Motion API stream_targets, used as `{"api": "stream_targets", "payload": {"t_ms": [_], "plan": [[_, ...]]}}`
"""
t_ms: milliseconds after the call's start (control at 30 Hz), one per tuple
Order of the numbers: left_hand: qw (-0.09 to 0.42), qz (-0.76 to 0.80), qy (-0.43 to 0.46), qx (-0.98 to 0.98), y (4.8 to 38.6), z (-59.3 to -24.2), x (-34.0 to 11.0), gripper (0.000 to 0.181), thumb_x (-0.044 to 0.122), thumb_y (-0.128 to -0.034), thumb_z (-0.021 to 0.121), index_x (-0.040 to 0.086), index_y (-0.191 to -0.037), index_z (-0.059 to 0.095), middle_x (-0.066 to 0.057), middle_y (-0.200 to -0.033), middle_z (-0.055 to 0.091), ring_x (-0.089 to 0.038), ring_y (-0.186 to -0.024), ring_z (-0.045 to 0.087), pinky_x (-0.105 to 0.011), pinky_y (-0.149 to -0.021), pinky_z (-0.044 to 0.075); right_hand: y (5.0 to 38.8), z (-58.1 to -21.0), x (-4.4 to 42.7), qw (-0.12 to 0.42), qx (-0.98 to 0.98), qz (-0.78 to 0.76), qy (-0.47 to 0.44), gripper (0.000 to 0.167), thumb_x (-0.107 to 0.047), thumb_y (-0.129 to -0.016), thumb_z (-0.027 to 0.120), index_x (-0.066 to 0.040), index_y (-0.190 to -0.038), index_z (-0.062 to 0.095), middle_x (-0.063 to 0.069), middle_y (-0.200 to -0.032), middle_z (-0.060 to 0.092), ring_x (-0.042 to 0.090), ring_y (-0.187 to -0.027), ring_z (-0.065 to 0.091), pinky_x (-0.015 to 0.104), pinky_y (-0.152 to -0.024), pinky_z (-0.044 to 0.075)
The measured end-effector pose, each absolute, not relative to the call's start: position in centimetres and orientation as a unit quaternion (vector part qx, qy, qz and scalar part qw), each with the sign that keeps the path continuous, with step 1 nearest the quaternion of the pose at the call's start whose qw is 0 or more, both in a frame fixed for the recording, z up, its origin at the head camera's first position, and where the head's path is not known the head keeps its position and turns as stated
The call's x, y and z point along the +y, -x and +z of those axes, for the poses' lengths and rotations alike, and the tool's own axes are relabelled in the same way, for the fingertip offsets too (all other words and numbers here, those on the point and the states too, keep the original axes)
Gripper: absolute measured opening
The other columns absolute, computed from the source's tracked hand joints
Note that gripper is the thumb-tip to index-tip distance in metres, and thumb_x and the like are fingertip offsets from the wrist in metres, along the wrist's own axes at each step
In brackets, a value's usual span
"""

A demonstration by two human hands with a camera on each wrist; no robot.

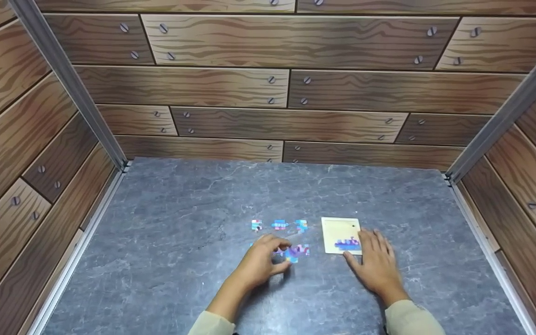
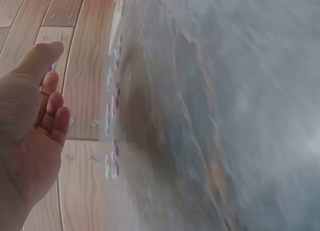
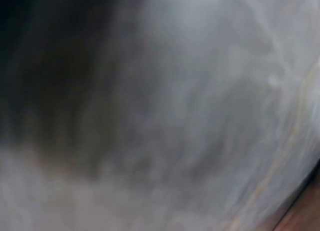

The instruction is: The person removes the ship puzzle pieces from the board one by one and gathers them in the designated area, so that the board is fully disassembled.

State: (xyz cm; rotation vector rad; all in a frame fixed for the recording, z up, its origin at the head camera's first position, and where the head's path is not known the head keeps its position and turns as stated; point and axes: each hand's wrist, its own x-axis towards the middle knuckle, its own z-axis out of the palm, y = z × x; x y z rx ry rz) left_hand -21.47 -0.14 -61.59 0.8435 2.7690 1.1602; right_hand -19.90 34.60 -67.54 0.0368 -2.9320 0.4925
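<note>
My left hand (image 1: pixel 261 260) is above the table with thumb and index finger curled toward each other. In the left wrist view, a small bluish jigsaw piece (image 2: pixel 54 66) shows between the thumb and fingers of the left hand (image 2: pixel 37 106). Below it and to its right lie purple and blue jigsaw pieces (image 1: pixel 298 251), partly hidden by the fingers. My right hand (image 1: pixel 377 260) rests at the right edge of a cream puzzle tray (image 1: pixel 335 228), fingers extended and thumb at the near edge. A purple-and-blue joined section (image 1: pixel 347 244) sits in the tray's lower right.
Beyond the left hand, a row holds a left piece (image 1: pixel 256 225), a middle piece (image 1: pixel 279 224) and a right piece (image 1: pixel 301 226). Wood-patterned walls (image 1: pixel 231 86) enclose the grey marbled table (image 1: pixel 179 209). The right wrist view is blurred, showing mostly table surface.
</note>
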Motion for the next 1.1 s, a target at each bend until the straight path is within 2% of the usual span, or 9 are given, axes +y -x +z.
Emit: {"api": "stream_targets", "payload": {"t_ms": [267, 533, 833, 1100], "plan": [[0.035, 0.343, -0.235, 0.909, 20.2, -62.1, -2.8, 0.042, 0.029, -0.0953, 0.084, 0.02, -0.135, 0.072, 0.007, -0.12, 0.071, -0.012, -0.107, 0.069, -0.034, -0.095, 0.061, 19.8, -67.6, 34.5, 0.074, -0.984, 0.164, -0.011, 0.083, -0.059, -0.104, 0.061, -0.001, -0.161, 0.043, 0.024, -0.168, 0.044, 0.051, -0.161, 0.029, 0.072, -0.13, 0.019], [0.017, 0.325, -0.227, 0.918, 19.7, -63.7, -5.7, 0.038, 0.026, -0.0907, 0.088, 0.012, -0.124, 0.075, 0.003, -0.11, 0.073, -0.011, -0.099, 0.069, -0.033, -0.091, 0.061, 19.6, -67.6, 34.5, 0.057, -0.985, 0.161, -0.007, 0.084, -0.061, -0.105, 0.058, -0.002, -0.162, 0.041, 0.024, -0.17, 0.041, 0.051, -0.162, 0.027, 0.071, -0.132, 0.017], [0.083, 0.343, -0.252, 0.901, 20.2, -64.4, -7.3, 0.034, 0.022, -0.0867, 0.092, 0.011, -0.116, 0.078, 0.003, -0.104, 0.072, -0.006, -0.093, 0.064, -0.026, -0.086, 0.057, 19.8, -67.3, 34.8, 0.06, -0.985, 0.163, -0.006, 0.084, -0.059, -0.105, 0.06, -0.001, -0.162, 0.041, 0.024, -0.17, 0.041, 0.052, -0.162, 0.026, 0.071, -0.132, 0.016], [0.132, 0.386, -0.226, 0.885, 20.6, -64.3, -7.8, 0.041, 0.021, -0.0828, 0.094, 0.011, -0.119, 0.077, 0.003, -0.104, 0.069, -0.005, -0.093, 0.059, -0.024, -0.085, 0.053, 20.0, -67.4, 34.8, 0.053, -0.985, 0.162, -0.01, 0.085, -0.061, -0.105, 0.058, -0.001, -0.162, 0.04, 0.024, -0.17, 0.04, 0.052, -0.162, 0.025, 0.071, -0.131, 0.015]]}}
